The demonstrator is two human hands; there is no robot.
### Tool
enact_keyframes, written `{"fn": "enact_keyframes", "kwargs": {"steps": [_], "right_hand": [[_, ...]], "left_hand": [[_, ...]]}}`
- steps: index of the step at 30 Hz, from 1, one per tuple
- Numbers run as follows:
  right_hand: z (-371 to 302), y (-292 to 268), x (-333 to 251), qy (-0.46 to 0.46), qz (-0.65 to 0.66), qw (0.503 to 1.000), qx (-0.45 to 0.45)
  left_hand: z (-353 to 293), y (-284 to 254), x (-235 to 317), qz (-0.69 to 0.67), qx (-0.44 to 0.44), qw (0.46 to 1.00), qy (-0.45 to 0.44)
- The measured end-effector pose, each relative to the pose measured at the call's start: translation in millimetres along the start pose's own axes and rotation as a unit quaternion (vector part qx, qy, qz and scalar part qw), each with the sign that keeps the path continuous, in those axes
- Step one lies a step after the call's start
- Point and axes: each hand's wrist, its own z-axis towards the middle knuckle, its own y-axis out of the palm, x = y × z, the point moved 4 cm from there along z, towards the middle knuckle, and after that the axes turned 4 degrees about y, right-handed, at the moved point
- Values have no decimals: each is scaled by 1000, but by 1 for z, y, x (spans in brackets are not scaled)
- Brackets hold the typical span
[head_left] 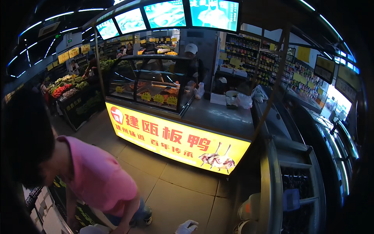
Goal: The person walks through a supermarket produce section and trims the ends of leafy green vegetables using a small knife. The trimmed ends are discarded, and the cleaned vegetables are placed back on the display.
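At the lower edge, just right of a person in a pink shirt (97, 171), my left hand (186, 227) shows in a whitish glove. Its fingers are loosely bent, with a small gap between them and nothing visible inside. The wrist and forearm are cut off by the frame. Below the hand's level lies the tiled floor (183, 191); it touches no object that I can see. My right hand is out of view. The person in pink leans over a crate (50, 218) at the lower left, beside a pale bag or tub (94, 229).
Ahead stands a food counter with a lit yellow front panel (171, 140) and a glass display case (152, 85). Behind it is a person in a white cap (191, 48). A metal rack (298, 183) and pale buckets (249, 206) line the right. Produce stands (64, 89) fill the left.
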Motion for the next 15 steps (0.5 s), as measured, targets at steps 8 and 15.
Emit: {"fn": "enact_keyframes", "kwargs": {"steps": [8, 15], "right_hand": [[108, -26, -113, -96, -53, 992, 58], [239, -51, -235, -100, -132, 986, 17]], "left_hand": [[192, 46, -21, 161, -136, 977, -24], [344, -76, -33, 137, 12, 991, -2]]}}
